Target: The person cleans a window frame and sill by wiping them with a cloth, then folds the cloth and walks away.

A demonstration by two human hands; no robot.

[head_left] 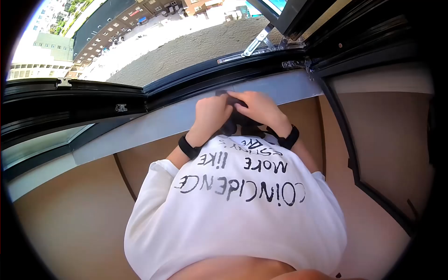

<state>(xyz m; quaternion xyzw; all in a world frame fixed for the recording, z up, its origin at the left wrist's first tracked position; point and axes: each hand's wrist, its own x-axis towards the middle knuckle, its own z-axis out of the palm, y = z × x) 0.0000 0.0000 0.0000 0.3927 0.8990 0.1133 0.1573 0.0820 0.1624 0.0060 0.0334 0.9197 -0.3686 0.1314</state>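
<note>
In the head view my left hand [211, 113] and my right hand [259, 111] meet over the pale window sill [186, 108]. Both hold a dark grey, soft-looking cloth [229, 126], part of which shows between and below them. Fingers are bent inward and the fingertips nearly touch; motion blurs them a little. Each wrist wears a black band. Just below the hands is my white shirt [238, 224] with black lettering, which covers the lower view.
An open black window frame [224, 70] runs beyond the sill, with a metal hinge arm [257, 41] at its right. Outside, far below, are buildings [107, 32] and a bright paved area. A dark-framed panel [343, 116] stands at the right. Brown wall panels [70, 210] lie beneath the sill.
</note>
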